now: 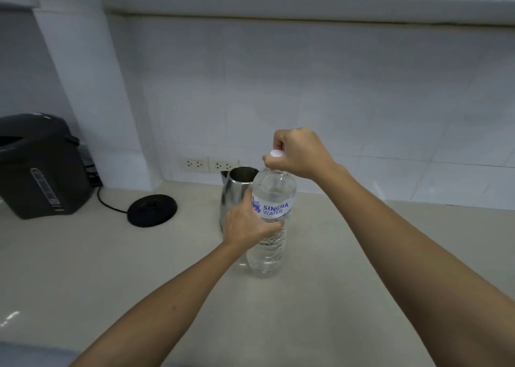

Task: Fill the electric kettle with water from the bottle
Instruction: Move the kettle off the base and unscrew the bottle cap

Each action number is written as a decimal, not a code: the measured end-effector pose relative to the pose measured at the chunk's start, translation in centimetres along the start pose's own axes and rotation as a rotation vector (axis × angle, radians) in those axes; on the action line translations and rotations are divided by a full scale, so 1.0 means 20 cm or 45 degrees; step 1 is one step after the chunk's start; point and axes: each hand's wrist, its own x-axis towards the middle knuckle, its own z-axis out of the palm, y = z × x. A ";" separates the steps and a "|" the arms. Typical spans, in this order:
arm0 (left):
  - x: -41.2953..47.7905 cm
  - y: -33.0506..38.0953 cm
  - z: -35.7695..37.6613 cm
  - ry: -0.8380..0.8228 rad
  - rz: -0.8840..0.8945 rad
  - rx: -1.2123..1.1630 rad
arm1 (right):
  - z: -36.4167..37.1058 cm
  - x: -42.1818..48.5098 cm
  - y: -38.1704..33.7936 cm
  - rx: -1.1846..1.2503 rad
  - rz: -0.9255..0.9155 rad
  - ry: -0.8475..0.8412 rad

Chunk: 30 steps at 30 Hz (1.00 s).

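Note:
A clear plastic water bottle (271, 244) with a white and blue label stands upright on the beige counter (139, 269). My left hand (246, 224) grips its middle from the left. My right hand (299, 153) pinches the white cap (276, 153) at the bottle's top. Whether the cap sits on the neck or just above it I cannot tell. Directly behind the bottle stands a steel electric kettle (237, 188) with its lid open and mouth showing; the bottle and my left hand hide its lower right part.
The kettle's round black base (152, 210) lies on the counter to the left, its cord running back. A dark hot-water dispenser (41, 166) stands at the far left. Two wall sockets (209, 165) sit behind the kettle on the tiled wall.

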 end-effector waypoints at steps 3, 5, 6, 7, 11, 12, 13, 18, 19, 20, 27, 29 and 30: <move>-0.05 -0.16 -0.13 0.026 -0.047 0.086 | 0.11 -0.01 -0.16 -0.008 -0.012 -0.055; -0.08 -0.24 -0.19 0.021 -0.101 0.086 | 0.16 0.00 -0.25 -0.036 -0.032 -0.108; -0.09 -0.27 -0.22 0.017 -0.125 0.072 | 0.18 0.01 -0.29 -0.047 -0.048 -0.138; -0.10 -0.31 -0.24 0.016 -0.142 0.058 | 0.20 0.01 -0.33 -0.052 -0.065 -0.169; -0.14 -0.41 -0.28 0.041 -0.194 0.021 | 0.28 0.02 -0.45 -0.070 -0.135 -0.247; -0.14 -0.42 -0.28 0.052 -0.208 0.003 | 0.30 0.02 -0.47 -0.058 -0.138 -0.244; -0.15 -0.43 -0.28 0.062 -0.216 -0.015 | 0.30 0.03 -0.48 -0.044 -0.137 -0.237; -0.16 -0.47 -0.26 0.067 -0.229 -0.188 | 0.32 0.08 -0.51 -0.108 -0.082 -0.230; -0.16 -0.46 -0.25 0.056 -0.242 -0.256 | 0.33 0.09 -0.51 -0.155 -0.050 -0.245; -0.15 -0.46 -0.24 0.046 -0.257 -0.323 | 0.33 0.10 -0.51 -0.179 -0.018 -0.270; -0.17 -0.46 -0.17 0.152 -0.348 -0.425 | 0.31 0.14 -0.49 -0.049 -0.153 -0.486; -0.17 -0.47 -0.17 0.170 -0.353 -0.383 | 0.30 0.15 -0.48 -0.013 -0.215 -0.566; -0.17 -0.48 -0.17 0.176 -0.351 -0.363 | 0.29 0.16 -0.47 -0.005 -0.244 -0.629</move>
